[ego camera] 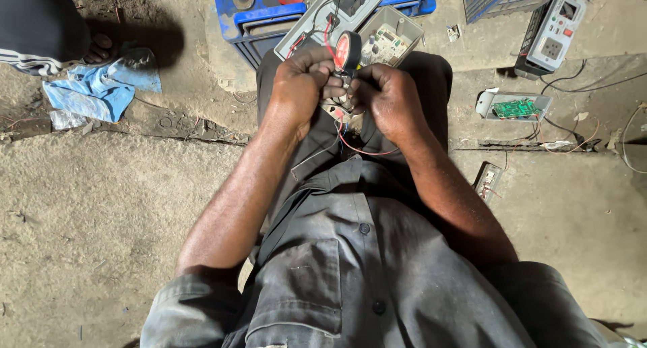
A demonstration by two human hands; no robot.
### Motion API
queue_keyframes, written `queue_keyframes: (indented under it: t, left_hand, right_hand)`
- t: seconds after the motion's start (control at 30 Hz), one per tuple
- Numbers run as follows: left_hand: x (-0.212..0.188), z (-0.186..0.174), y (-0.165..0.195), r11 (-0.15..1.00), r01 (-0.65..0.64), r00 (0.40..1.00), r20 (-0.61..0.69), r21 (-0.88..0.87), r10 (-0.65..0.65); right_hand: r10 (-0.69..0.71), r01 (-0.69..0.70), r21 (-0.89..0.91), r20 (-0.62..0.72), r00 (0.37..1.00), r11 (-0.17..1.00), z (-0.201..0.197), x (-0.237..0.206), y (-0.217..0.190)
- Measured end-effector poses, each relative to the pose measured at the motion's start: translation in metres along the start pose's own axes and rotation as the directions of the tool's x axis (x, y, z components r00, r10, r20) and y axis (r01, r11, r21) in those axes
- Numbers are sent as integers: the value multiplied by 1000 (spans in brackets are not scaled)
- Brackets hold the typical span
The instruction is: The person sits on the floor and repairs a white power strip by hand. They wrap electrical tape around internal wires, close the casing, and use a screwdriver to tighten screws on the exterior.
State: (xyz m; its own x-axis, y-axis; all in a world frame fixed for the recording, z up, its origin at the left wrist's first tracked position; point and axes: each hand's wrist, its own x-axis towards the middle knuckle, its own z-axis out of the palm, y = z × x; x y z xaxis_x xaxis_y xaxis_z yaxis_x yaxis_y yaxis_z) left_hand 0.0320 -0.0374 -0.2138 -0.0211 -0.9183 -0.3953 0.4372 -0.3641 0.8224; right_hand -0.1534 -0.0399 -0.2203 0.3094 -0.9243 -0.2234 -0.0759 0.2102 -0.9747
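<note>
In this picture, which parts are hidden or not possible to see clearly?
- Head view: what the left hand and right hand pinch between them is covered by the fingers; only the roll of tape and a red wire show.
- Head view: the blue crate is cut off by the top edge.
- Head view: parts on the green circuit board are too small to make out.
- Head view: another person's foot is mostly out of frame.

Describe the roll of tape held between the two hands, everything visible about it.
The roll of tape is a small ring, black round its outer band with a red face turned toward the camera. It stands on edge, tilted a little, above the person's lap in front of the open grey box. The left hand and the right hand close in beneath it, fingertips meeting at its lower edge. A thin red wire hangs below the hands.
</note>
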Motion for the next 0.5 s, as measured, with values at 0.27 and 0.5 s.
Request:
queue_keyframes:
  t: [0.27,0.5]
  left_hand:
    - [-10,5,5,382,-286,931,161,879,326]
    - [-25,7,17,146,-385,874,310,911,375]
  right_hand:
    - [19,-19,8,31,999,1000,-6,-4,-6]
    - [-44,43,-136,-2,999,990,-4,-6,-14]
